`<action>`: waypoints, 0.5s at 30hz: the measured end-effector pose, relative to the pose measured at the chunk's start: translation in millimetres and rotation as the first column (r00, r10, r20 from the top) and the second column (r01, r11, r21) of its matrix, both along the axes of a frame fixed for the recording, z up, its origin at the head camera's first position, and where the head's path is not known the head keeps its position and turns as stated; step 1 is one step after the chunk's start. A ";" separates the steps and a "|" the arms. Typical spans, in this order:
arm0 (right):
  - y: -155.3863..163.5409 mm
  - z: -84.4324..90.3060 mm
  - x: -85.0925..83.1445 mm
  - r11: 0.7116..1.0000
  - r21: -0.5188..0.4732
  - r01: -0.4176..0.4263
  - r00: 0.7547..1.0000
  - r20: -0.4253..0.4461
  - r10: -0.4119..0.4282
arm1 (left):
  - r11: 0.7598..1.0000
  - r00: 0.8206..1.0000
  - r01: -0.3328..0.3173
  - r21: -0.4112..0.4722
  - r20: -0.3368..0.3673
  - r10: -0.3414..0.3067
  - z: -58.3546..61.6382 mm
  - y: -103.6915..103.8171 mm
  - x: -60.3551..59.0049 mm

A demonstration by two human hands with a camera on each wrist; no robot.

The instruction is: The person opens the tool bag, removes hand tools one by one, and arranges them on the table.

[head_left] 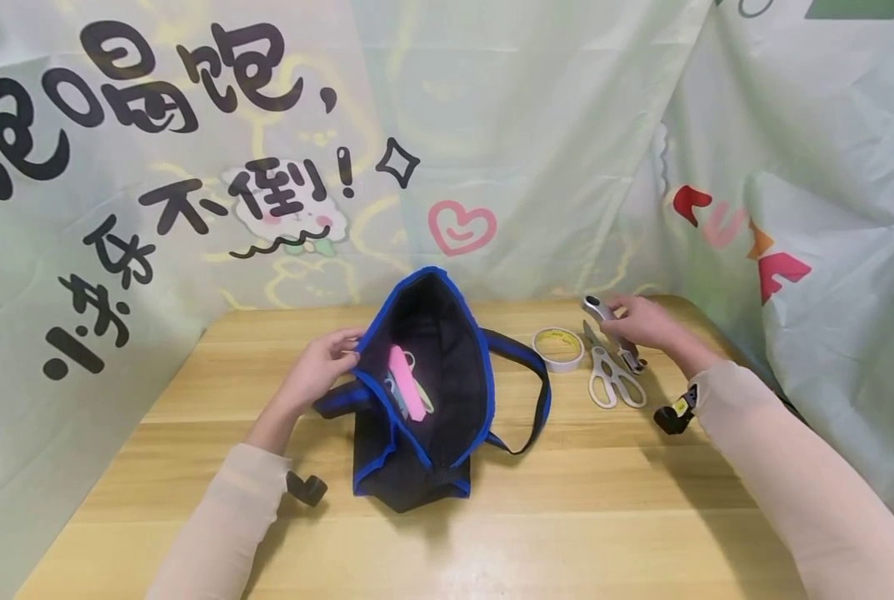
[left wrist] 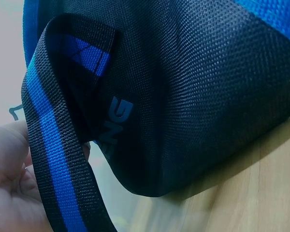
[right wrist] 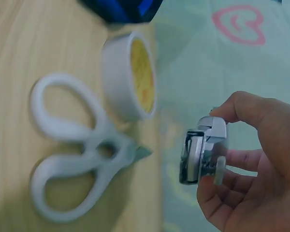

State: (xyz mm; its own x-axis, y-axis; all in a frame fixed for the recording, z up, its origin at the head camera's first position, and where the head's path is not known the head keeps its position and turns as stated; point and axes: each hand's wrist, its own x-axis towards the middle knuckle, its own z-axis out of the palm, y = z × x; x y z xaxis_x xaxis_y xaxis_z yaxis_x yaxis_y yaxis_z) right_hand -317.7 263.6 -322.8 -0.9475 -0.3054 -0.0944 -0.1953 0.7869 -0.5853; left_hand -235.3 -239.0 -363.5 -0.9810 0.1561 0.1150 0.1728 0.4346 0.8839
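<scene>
A black tote bag with blue trim (head_left: 461, 400) stands on the table, its mouth gaping toward me. My left hand (head_left: 325, 367) holds the bag's left rim; in the left wrist view a black-and-blue strap (left wrist: 55, 145) crosses in front of this hand (left wrist: 12, 174). Inside the bag lie a long pink item (head_left: 407, 383) and some smaller things that I cannot make out. Over at the right, my right hand (head_left: 641, 322) grips a grey and black stapler (right wrist: 203, 152) between thumb and fingers, above the table by the white-handled scissors (head_left: 613, 379).
A roll of tape (head_left: 559, 364) lies between the bag's right strap (head_left: 540, 383) and the scissors. Behind the wooden table (head_left: 267, 342) hangs a printed cloth (head_left: 551, 167), with another cloth side along the right edge.
</scene>
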 end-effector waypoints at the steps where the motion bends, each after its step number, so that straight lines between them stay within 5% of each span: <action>1: 5.4 -3.5 -0.1 1.000 -0.021 0.000 1.000 0.006 0.001 | 1.000 1.000 -0.002 -0.004 0.002 0.002 -0.1 0.1 -0.4; 6: 28.4 -21.2 0.5 0.995 -0.100 0.020 0.998 0.058 -0.014 | 1.000 1.000 0.005 -0.004 -0.001 -0.005 -1.8 0.1 -1.8; 15: 49.4 -47.8 -2.2 0.996 0.034 0.081 0.993 0.085 -0.083 | 1.000 1.000 -0.001 0.008 0.011 0.001 -1.7 -0.7 -1.7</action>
